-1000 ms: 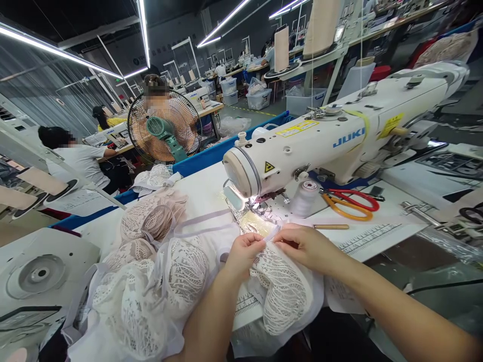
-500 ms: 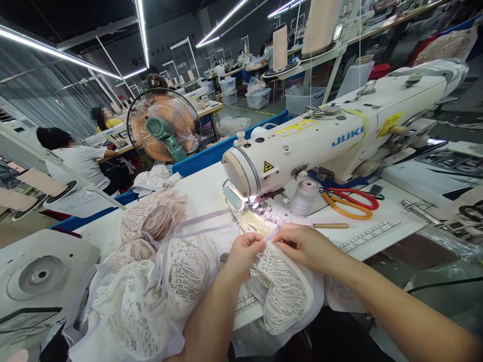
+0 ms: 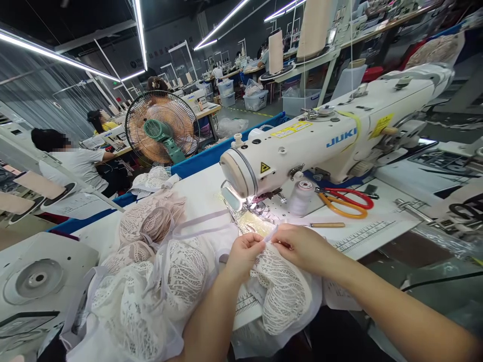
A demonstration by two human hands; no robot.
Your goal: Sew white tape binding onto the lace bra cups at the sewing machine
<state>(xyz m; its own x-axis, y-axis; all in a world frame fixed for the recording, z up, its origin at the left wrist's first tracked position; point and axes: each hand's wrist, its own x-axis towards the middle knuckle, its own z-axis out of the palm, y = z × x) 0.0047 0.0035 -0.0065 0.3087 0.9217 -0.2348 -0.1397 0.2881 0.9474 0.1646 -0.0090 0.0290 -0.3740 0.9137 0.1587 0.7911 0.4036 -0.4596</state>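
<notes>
Both hands pinch the upper edge of a white lace bra (image 3: 285, 289), just in front of the sewing machine (image 3: 287, 151). My left hand (image 3: 247, 254) has thumb and forefinger closed on the edge. Close beside it, my right hand (image 3: 292, 244) grips the same edge, where a pale lilac strip (image 3: 270, 234) shows between the fingers. The lace cup hangs down over the table's front edge. A yellowish plate (image 3: 249, 222) lies under the machine's lit needle area, right behind the fingers. Fingertip detail is partly hidden.
A pile of lace bras (image 3: 151, 271) covers the left of the table (image 3: 204, 188). To the right stand a thread cone (image 3: 302, 196), red and orange scissors (image 3: 345, 201) and a wooden-handled tool (image 3: 327, 225). A fan (image 3: 162, 128) and a seated co-worker (image 3: 71, 161) are beyond.
The whole view has shifted slightly, with the machine a little further left in the picture. Both hands keep their pinch on the bra edge, almost unmoved.
</notes>
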